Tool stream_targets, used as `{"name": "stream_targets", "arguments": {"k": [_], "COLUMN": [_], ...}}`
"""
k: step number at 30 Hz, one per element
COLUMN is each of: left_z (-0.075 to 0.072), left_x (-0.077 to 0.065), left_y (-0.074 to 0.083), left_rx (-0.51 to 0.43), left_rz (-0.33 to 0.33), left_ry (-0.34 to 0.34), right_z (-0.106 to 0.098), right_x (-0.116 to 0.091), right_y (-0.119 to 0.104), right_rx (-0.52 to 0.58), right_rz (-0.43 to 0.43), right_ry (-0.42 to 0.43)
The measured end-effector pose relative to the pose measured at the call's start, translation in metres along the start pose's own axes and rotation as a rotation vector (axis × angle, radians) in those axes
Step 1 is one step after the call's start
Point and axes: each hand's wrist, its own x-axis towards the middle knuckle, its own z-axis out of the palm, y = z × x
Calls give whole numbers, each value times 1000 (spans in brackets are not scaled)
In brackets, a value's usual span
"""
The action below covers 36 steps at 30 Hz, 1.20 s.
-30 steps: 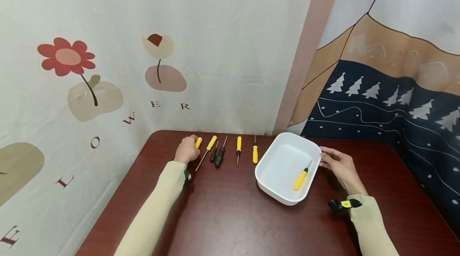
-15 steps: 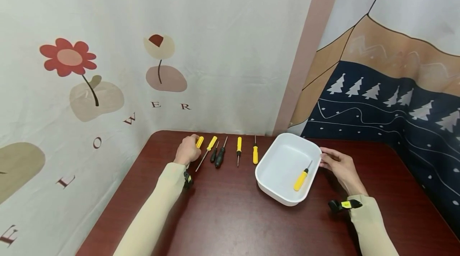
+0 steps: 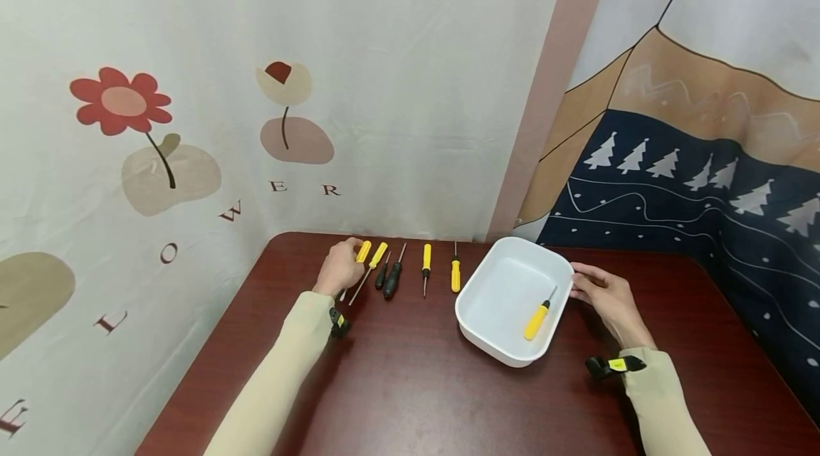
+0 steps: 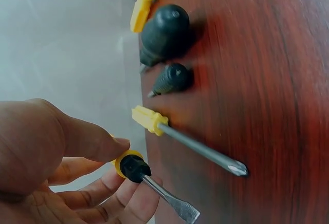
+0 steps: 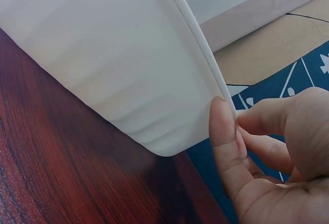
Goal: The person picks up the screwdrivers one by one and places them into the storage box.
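My left hand (image 3: pixel 339 269) pinches the yellow handle of a flat-tipped screwdriver (image 4: pixel 134 166), its blade pointing toward the near side. The left wrist view shows the thumb and fingers around the handle, just above the table. Close to its right lies a yellow-handled Phillips screwdriver (image 3: pixel 379 254). With thumb and fingers, my right hand (image 3: pixel 608 303) holds the right rim of a white plastic tray (image 5: pixel 128 70). One yellow screwdriver (image 3: pixel 535 321) with a black collar lies inside that tray.
Rightward along the table's back edge lie a small black screwdriver (image 3: pixel 381 277), a larger black screwdriver (image 3: pixel 392 281) and two yellow screwdrivers, one with a black collar (image 3: pixel 426 257) and one handle-near (image 3: pixel 455 276). A printed curtain (image 3: pixel 410 100) hangs behind the brown table (image 3: pixel 397 385).
My left hand has shifted slightly right with the screwdriver, and its blade now shows below the hand. The right hand and the tray have stayed in place.
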Motion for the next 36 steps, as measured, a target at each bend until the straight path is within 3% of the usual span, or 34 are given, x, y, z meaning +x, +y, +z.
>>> {"name": "stream_targets", "arguments": {"k": [15,36], "left_z": [1,6], "left_x": [-6,-11], "left_y": [20,44], "left_rx": [-112,-150], "left_rz": [8,64], "left_ry": [-26,-36], "right_z": [0,0], "right_x": [-1,-3], "right_y": [-2,-3], "right_rx": [-8,-17], "right_rz": [-7,-1], "right_ry": [-5,-5]}}
